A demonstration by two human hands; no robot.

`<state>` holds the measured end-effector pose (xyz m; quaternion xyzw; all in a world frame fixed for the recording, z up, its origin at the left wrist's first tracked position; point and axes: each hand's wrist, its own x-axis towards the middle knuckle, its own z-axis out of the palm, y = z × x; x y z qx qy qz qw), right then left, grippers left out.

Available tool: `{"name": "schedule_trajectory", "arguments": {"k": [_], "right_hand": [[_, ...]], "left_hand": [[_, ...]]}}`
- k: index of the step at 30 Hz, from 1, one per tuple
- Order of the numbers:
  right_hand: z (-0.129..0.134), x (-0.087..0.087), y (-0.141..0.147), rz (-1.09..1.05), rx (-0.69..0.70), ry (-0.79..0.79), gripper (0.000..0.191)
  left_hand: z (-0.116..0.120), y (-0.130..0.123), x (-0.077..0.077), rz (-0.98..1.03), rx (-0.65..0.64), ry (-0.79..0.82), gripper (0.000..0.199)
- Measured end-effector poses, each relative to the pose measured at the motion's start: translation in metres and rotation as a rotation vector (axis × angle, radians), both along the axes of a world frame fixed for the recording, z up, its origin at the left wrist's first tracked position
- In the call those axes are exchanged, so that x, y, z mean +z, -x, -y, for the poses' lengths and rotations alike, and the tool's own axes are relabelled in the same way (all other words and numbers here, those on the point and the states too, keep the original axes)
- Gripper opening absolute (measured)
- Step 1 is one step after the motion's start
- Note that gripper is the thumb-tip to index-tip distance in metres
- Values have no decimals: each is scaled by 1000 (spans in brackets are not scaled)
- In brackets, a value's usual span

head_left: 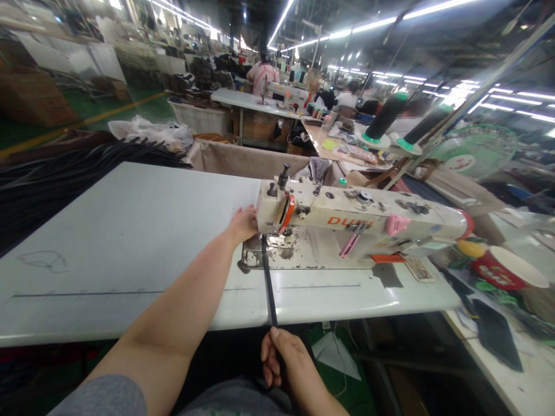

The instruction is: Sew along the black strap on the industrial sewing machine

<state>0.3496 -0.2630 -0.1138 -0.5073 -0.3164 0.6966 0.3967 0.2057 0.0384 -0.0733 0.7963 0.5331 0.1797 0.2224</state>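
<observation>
A narrow black strap runs from the needle area of the white sewing machine toward me, over the front edge of the table. Below that edge, my right hand is closed, with the strap's near end between thumb and fingers. My left hand reaches forward to the left side of the machine head, close to the needle. Its fingertips are partly hidden behind the head, and whether they grip the strap's far part does not show.
The pale table carries a printed ruler line and a loose thread. Many dark strips lie at the left. Behind stands a fabric-lined bin. Thread cones rise at the right, near a red paper tub. Other people work farther back.
</observation>
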Motion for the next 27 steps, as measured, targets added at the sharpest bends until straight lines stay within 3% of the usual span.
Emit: {"name": "schedule_trajectory", "arguments": {"k": [8,16,23,27], "right_hand": [[0,7,4,-60,10,43,68],[-2,-5,3,-58,25,6,70],[-3,-7,3,-122,-19,-6,64],[-1,-7,0,-101,-24,-63,57]], "left_hand": [[-1,-1,-3,3,19,-6,30],[-3,0,-5,3,10,-15,41],[-3,0,-7,-5,1,-19,32],[-2,0,-7,1,2,-23,37]]}}
